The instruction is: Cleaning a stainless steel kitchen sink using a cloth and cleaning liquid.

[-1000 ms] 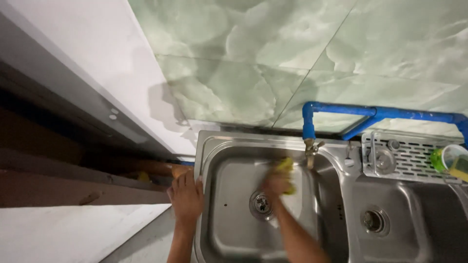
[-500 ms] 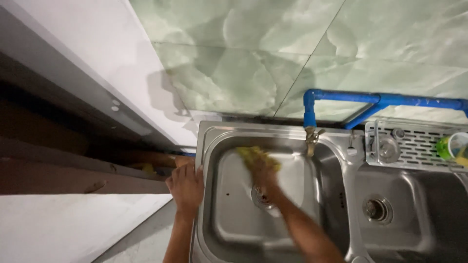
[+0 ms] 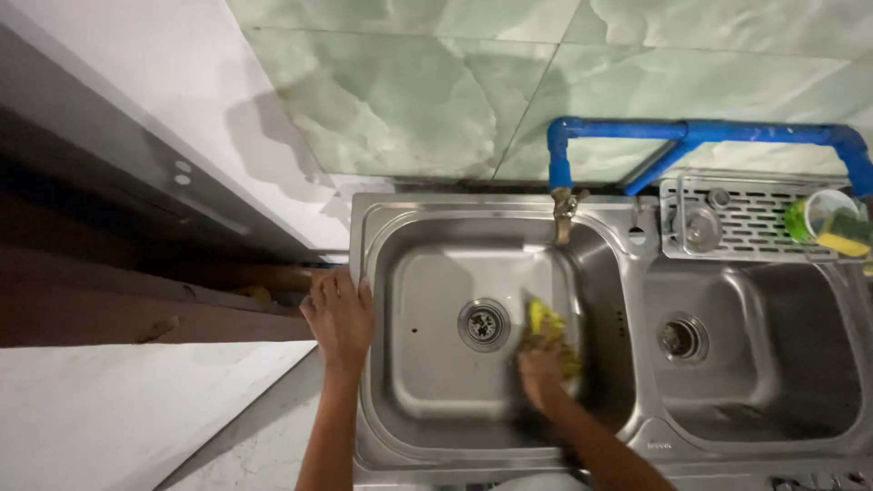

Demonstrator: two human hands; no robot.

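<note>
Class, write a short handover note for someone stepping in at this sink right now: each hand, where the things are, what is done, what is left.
Left hand: flat on the sink's left rim, holding nothing.
Right hand: inside the left basin, gripping a yellow cloth pressed to the basin floor right of the drain.
Tap: no water seen running.
Done: cannot tell how much of the basin is wiped.
Left: right basin looks untouched.

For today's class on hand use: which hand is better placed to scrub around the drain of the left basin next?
Probably the right hand: it holds the yellow cloth inside the basin, beside the drain. The left hand rests on the sink rim.
</note>
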